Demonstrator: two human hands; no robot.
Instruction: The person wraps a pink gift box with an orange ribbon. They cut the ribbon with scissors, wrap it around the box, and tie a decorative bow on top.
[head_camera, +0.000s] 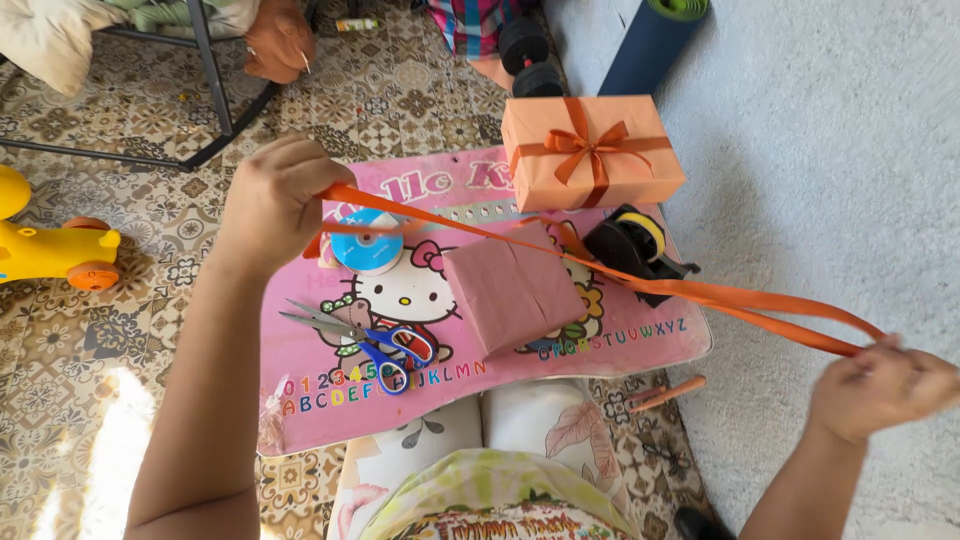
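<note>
On patterned floor tiles (130, 290), a pink lap table (330, 400) beside grey carpet (820, 180).

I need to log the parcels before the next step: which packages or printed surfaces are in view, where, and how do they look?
Orange gift box: top edge of mat, rectangular, orange ribbon bow.
Pink-brown wrapped box: mat centre, squarish, no bow.
Pink mat: on the tiled floor, cartoon cat, coloured letters.

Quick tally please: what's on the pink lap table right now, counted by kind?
Wrapped boxes: 2, an orange box with bow and a dusty-pink box
Scissors: 1
Ribbon spool: 1
Tape dispenser: 1
Total: 5
Both hands, left and right, hold an orange ribbon stretched above the table.
</note>
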